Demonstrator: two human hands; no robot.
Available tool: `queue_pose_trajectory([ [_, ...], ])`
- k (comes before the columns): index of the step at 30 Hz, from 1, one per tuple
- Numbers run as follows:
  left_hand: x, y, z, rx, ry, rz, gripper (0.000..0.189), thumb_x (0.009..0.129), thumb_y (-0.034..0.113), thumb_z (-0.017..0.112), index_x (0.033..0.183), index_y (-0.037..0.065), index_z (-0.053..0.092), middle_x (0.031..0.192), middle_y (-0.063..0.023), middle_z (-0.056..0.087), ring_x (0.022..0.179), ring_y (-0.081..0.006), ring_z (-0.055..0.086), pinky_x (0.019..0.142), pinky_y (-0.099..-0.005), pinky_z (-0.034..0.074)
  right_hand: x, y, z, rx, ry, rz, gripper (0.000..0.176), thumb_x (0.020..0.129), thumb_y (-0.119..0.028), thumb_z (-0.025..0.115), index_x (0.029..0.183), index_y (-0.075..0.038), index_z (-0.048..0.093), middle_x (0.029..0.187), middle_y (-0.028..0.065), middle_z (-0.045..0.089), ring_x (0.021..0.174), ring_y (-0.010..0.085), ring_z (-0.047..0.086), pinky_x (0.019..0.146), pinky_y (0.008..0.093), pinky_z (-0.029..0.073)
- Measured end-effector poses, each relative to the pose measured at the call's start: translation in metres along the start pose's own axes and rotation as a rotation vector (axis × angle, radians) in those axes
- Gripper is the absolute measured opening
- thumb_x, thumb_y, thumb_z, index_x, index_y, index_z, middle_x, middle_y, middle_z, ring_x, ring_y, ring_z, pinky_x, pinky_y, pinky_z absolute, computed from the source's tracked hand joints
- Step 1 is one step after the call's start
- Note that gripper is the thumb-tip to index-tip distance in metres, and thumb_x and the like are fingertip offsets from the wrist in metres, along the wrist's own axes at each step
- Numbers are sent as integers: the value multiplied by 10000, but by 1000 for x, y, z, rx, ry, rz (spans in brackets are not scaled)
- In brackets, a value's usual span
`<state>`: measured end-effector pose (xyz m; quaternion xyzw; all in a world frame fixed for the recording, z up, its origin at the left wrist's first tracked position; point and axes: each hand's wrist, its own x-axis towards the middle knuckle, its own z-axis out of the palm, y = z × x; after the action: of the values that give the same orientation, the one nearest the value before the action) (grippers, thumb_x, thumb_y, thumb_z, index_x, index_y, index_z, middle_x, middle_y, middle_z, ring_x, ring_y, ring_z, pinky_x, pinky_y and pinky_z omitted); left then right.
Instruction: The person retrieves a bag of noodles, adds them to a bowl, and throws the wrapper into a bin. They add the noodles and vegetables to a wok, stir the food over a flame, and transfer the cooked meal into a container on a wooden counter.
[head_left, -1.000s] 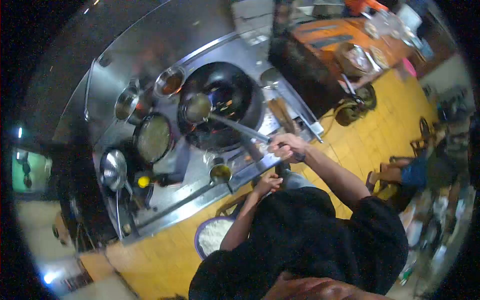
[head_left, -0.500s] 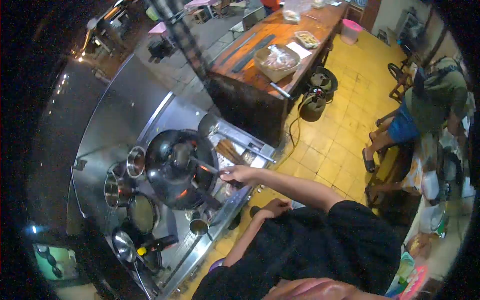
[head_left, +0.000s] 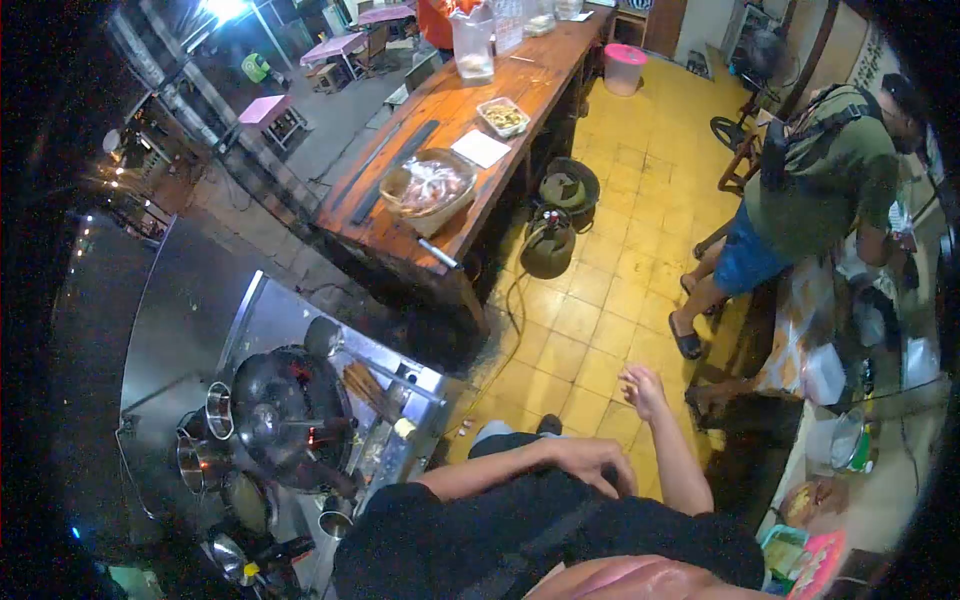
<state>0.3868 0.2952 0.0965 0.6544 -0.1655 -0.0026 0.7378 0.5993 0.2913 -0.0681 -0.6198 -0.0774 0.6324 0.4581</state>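
My left hand (head_left: 595,462) is in front of the black shirt, its fingers loosely bent and apart, with no object visible in it. Farther right, my right hand (head_left: 643,392) is raised over the yellow tiles, fingers spread and empty. Neither hand touches the stove (head_left: 262,300). A dark wok (head_left: 290,415) sits on it at the left, with an orange glow showing at its right part. Beside the wok are metal pots (head_left: 190,465), a small metal cup (head_left: 336,522), a ladle (head_left: 226,552) and brown wooden sticks (head_left: 368,388).
A wooden table (head_left: 445,125) bears a bagged basket (head_left: 428,190) and a food tray (head_left: 503,116). A gas cylinder (head_left: 548,245) with a hose stands on the floor. A person (head_left: 820,180) in a green shirt stands at the right counter. A pink-lidded bucket (head_left: 625,72) stands farther back.
My right hand has let go of the utensil handle at the wok and moved right, away from the stove. My left hand is in front of my torso. The view has turned right.
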Motion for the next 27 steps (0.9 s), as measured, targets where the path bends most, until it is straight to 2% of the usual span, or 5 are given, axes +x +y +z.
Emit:
queue_pose_trajectory([
  [5, 26, -26, -40, 62, -4, 263, 166, 854, 145, 617, 903, -10, 647, 871, -135, 649, 833, -284, 613, 749, -380, 470, 30, 15, -45, 102, 112, 54, 174, 866, -214, 572, 1006, -125, 520, 885, 66, 589, 627, 156, 537, 515, 279, 443],
  [17, 47, 4, -264, 129, 169, 259, 176, 849, 172, 623, 886, 3, 653, 849, -96, 670, 790, -199, 624, 733, -346, 485, 186, -118, 37, -360, 100, 62, 235, 871, -198, 561, 1061, -61, 549, 894, 106, 616, 668, 179, 583, 550, 309, 478],
  [19, 25, 20, -309, 59, 146, 237, 181, 854, 174, 619, 908, 5, 655, 847, -97, 673, 784, -198, 629, 731, -341, 487, 219, -161, 74, -536, 140, -270, 254, 867, -195, 580, 1059, -29, 565, 885, 118, 626, 697, 171, 601, 564, 331, 488],
  [21, 1, 20, -348, 74, 165, 108, 199, 866, 183, 611, 950, 7, 651, 859, -104, 674, 781, -206, 633, 725, -334, 488, 292, -191, 96, -913, 162, -1029, 272, 865, -196, 597, 1057, -4, 571, 898, 120, 629, 717, 174, 610, 599, 321, 493],
  [27, -63, 7, -428, 137, 604, -176, 316, 914, 190, 539, 1176, 15, 571, 1146, -158, 603, 1085, -230, 562, 941, -337, 428, 363, -428, 374, -902, -54, -1378, 356, 812, -172, 620, 1101, 23, 547, 1022, 219, 580, 927, 373, 571, 803, 416, 464],
])
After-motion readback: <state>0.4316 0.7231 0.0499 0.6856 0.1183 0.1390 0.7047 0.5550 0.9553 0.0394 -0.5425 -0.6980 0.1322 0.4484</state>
